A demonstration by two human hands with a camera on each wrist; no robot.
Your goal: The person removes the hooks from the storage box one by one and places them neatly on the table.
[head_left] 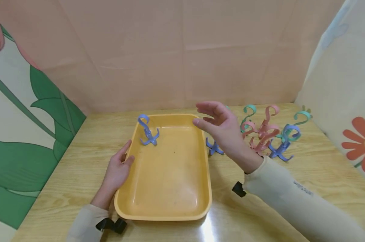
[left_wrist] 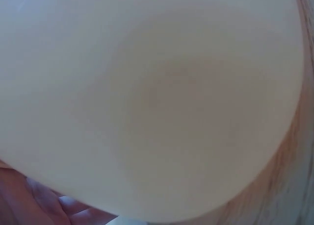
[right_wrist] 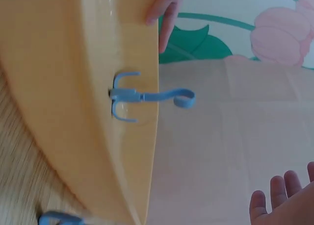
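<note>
A yellow tray (head_left: pixel 170 174) lies on the wooden table. My left hand (head_left: pixel 118 169) holds its left rim, thumb on the inner side and fingers outside. Inside the tray, near the far left corner, a blue four-pronged hook hanger (head_left: pixel 150 134) stands upright on its prongs. My right hand (head_left: pixel 220 126) is raised by the tray's far right corner, fingers loosely bent and nothing in them. Below it, a second blue hook (head_left: pixel 214 148) on the table is partly hidden by that hand. In the left wrist view a blurred pale surface (left_wrist: pixel 171 112) covers most of the picture.
To the right of the tray stands a group of similar hooks: pink ones (head_left: pixel 264 129), green ones (head_left: pixel 303 116) and a blue one (head_left: pixel 280 149). A pinkish cloth wall (head_left: pixel 182 67) rises behind the table, with printed panels at both sides.
</note>
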